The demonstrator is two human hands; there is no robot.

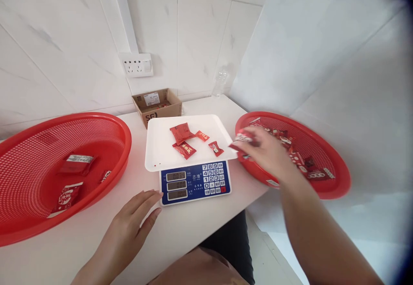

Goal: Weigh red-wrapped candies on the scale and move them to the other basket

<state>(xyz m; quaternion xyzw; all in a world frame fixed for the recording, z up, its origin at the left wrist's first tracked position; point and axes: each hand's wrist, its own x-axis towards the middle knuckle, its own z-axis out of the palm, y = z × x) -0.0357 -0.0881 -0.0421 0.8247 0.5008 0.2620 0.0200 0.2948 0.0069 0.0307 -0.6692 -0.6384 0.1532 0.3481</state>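
Note:
A digital scale (196, 199) with a white tray (158, 139) stands in front of me. Several red snack packets lie on its tray, among them a larger packet (180, 133) and a small one (215, 148) apart at the right. My right hand (263, 147) is closed around red-and-white snack packets (241, 138), between the tray's right edge and the right basket; their number is unclear. My left hand (135, 216) rests at the scale's lower left corner, fingers stretched out, holding nothing.
A red basket (342, 182) full of small packets stands at the right. Another red basket (122, 147) at the left holds a few packets. Behind the scale are a cardboard box (172, 108) and a clear plastic bottle (221, 81) by the wall. A socket (137, 65) is above.

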